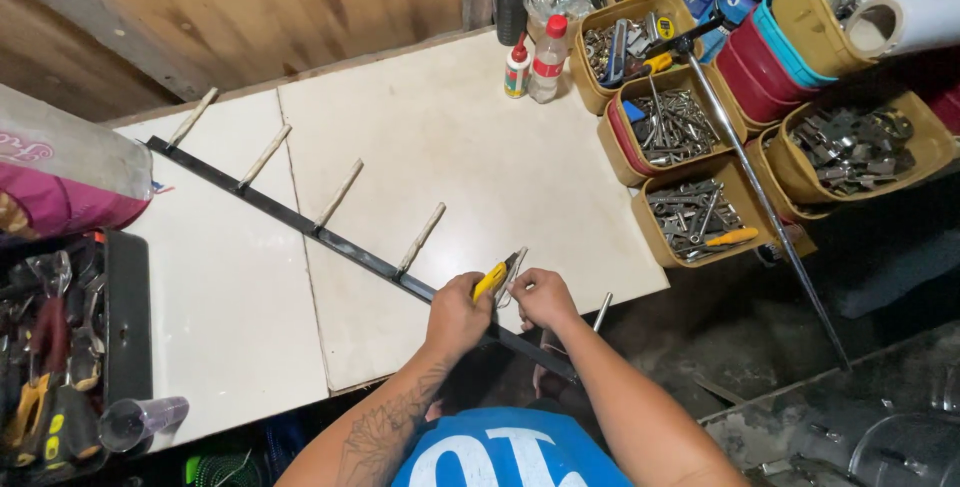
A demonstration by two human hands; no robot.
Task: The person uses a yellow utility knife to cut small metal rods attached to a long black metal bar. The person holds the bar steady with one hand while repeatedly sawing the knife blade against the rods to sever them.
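Gripping yellow-handled pliers in the left hand, fingers curled shut around the handles, nose pointing up and away toward a pale peg. Steadying with the right hand, fingertips pinched at a small part just beside the pliers' nose, too small to identify. Long black metal bar lying diagonally across the white worktop, far end near the wooden wall, near end overhanging the worktop's front edge beneath both hands. Four pale wooden pegs standing out from the bar at even spacing; a fifth, metallic-looking stub just right of the right hand.

Working well at this stage, as a judgement: keeping the bar flat against the worktop so the overhanging end cannot spring; squeezing the pliers squarely rather than at a slant; holding the right fingertips clear of the closing nose; matching the new piece's angle and spacing to the pegs already in place.

Surroundings: tan tubs of metal hardware stacked at upper right, a thin chrome rod leaning across them; two small bottles with red caps at the worktop's far edge; an open black tool tray at lower left, with a clear plastic cup beside it and a pink-and-white sack above.
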